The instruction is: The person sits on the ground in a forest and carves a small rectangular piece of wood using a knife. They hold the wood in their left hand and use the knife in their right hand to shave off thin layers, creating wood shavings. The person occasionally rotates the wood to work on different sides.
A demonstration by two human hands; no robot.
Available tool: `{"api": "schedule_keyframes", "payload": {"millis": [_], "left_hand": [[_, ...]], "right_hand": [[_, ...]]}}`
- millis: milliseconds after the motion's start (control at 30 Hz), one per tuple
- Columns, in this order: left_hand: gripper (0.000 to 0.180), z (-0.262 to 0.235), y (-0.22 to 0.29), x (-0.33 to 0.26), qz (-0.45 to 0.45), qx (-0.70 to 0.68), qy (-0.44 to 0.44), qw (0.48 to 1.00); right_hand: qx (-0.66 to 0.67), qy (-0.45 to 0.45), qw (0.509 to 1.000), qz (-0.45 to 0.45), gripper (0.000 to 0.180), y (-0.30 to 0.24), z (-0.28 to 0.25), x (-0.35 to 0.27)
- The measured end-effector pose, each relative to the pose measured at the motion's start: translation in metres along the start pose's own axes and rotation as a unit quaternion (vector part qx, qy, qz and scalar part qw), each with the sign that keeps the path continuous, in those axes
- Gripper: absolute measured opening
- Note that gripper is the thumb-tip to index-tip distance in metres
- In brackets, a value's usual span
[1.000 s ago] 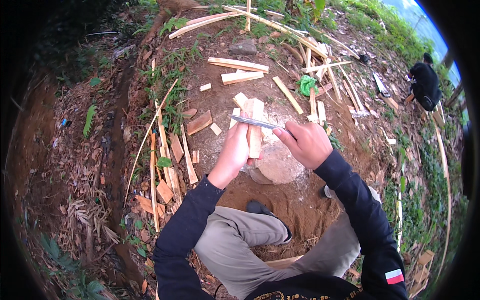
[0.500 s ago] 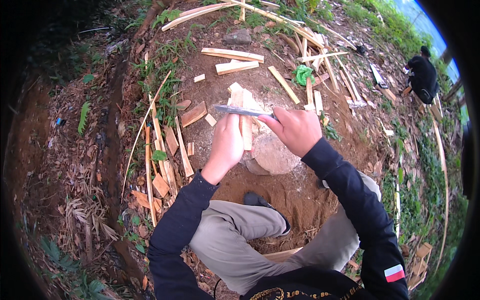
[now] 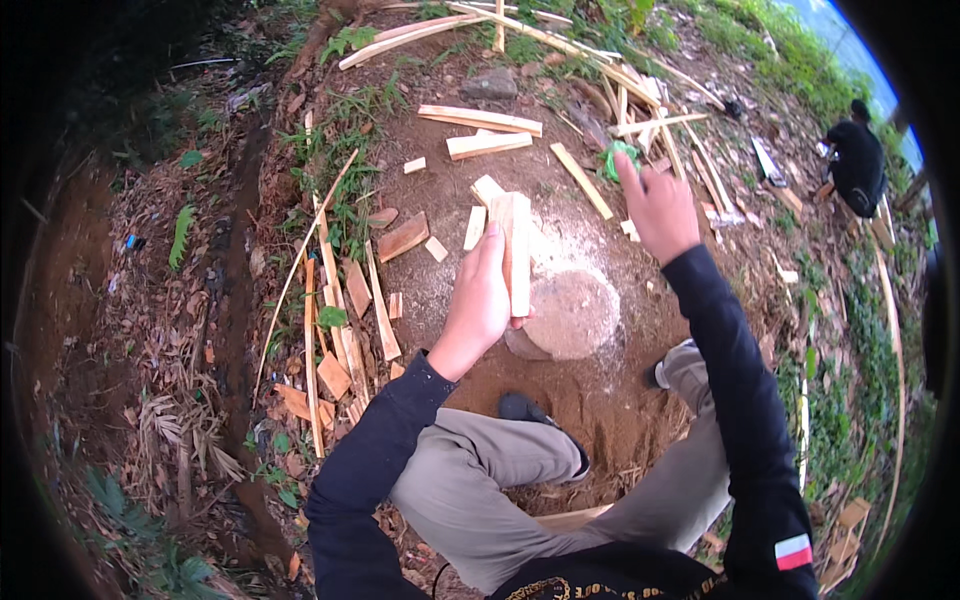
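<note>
My left hand (image 3: 482, 300) is closed around a short, pale wood block (image 3: 515, 255), held upright just above and left of a round flat-topped stone or stump (image 3: 575, 315). The thumb lies along the block's left side. Raised to the right, my right hand (image 3: 662, 208) is closed, its fingers curled and thumb pointing up and left. A faint blurred streak beyond the thumb looks like the knife (image 3: 592, 128); its handle is hidden in the fist. Pale sawdust or shavings lie around the stone.
Cut wood strips (image 3: 480, 120) lie ahead, with a longer pile (image 3: 640, 90) farther back right. More slats (image 3: 325, 330) lie to the left beside a trench (image 3: 235, 250). A green plastic bag (image 3: 620, 160) sits behind my right hand. Another person (image 3: 857, 160) crouches far right.
My right hand has lifted the knife off the wood block and swung up and right. My left hand still grips the block, and the whole view has shifted slightly.
</note>
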State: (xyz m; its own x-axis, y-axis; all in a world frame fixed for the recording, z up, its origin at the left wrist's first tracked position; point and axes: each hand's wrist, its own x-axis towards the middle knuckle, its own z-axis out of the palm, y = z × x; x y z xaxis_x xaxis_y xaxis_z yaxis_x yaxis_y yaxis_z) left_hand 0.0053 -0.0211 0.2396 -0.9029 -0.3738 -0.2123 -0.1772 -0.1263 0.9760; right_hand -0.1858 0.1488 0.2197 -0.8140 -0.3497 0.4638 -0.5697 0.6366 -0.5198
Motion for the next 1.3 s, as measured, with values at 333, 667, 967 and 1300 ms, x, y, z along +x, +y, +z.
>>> {"api": "schedule_keyframes", "payload": {"millis": [333,667,967,1300], "left_hand": [[0.054,0.01,0.007,0.011,0.019,-0.056,0.015,0.998],[0.057,0.005,0.002,0.014,-0.035,-0.078,-0.063,0.994],[0.054,0.011,0.002,0.009,-0.038,-0.083,-0.056,0.994],[0.042,0.008,0.007,0.004,-0.046,-0.1,-0.053,0.993]], "right_hand": [[0.147,-0.119,0.98,-0.067,0.053,-0.03,-0.017,-0.047],[0.101,-0.139,0.975,-0.144,0.065,-0.04,-0.01,-0.053],[0.079,-0.117,0.976,-0.165,0.065,-0.041,-0.01,-0.049],[0.093,-0.109,0.969,-0.204,0.06,-0.046,-0.002,-0.049]]}}
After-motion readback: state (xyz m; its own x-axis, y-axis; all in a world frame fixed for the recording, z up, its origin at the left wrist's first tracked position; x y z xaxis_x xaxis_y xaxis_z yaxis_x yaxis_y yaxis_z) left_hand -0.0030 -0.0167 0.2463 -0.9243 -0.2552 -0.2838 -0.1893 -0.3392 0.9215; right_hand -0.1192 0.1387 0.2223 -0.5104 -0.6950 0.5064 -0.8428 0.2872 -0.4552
